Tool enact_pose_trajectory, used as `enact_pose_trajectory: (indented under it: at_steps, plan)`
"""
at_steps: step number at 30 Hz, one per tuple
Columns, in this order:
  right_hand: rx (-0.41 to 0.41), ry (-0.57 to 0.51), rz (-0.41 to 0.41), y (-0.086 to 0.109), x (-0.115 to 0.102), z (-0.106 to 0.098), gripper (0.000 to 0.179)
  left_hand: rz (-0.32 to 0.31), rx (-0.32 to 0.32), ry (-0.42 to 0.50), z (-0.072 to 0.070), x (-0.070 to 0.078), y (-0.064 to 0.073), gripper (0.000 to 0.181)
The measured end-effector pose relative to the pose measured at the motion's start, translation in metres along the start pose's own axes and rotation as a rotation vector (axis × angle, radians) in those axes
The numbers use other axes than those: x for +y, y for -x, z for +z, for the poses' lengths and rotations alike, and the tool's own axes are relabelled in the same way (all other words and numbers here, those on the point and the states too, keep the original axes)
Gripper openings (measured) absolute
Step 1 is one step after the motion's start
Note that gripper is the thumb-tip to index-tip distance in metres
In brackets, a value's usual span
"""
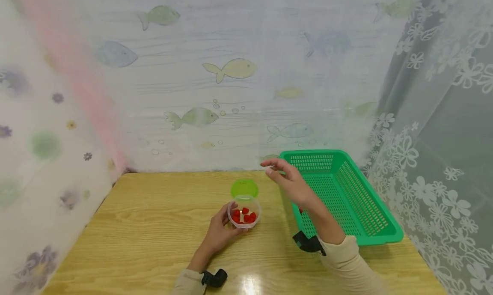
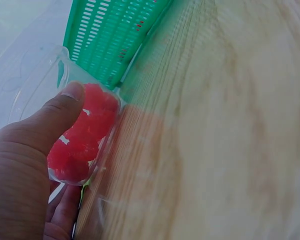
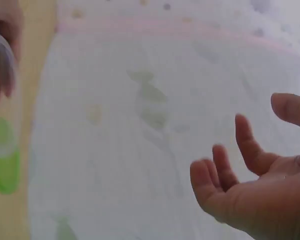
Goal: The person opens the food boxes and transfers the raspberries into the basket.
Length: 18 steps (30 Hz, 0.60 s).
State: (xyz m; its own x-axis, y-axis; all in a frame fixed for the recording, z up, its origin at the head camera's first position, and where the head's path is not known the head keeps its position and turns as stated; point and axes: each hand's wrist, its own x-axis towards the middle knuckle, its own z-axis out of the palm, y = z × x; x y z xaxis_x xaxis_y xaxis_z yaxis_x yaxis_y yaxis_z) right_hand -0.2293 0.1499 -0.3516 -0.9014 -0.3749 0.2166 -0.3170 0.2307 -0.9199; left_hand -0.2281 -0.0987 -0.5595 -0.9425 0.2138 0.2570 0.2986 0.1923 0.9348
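While our left hand (image 1: pixel 222 230) curls round the clear tub (image 1: pixel 247 202), our right hand (image 1: pixel 291 182) hangs loosely spread and empty near the green basket (image 1: pixel 346 220) | tub stands upright on the table (image 1: pixel 161 222), mouth pointing up | rim round; we cannot tell a long axis

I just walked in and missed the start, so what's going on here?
A person's left hand holds a clear tub with red pieces inside. The right hand is in the air near a green basket, fingers loosely bent, holding nothing. What looks like a green lid lies on the table beyond the tub.
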Motion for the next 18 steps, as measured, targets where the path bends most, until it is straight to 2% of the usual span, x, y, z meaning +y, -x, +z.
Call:
enact_pose_trajectory:
  at_steps: [2, 9, 13, 18]
  plan:
    - [0.009, 0.015, 0.013, 0.002, 0.011, 0.019, 0.036, 0.012, -0.004, -0.004, -0.001, -0.001, 0.000, 0.087]
    - [0.062, 0.100, 0.198, 0.007, 0.062, 0.075, 0.043, 0.019, 0.007, 0.013, -0.001, 0.000, -0.001, 0.086]
    - [0.110, 0.064, 0.262, 0.006, 0.085, 0.090, 0.046, 0.023, 0.005, 0.018, -0.002, 0.000, 0.000, 0.086]
    - [0.095, -0.003, 0.251, 0.002, 0.100, 0.098, 0.040, 0.030, -0.003, 0.025, -0.002, 0.002, 0.000, 0.084]
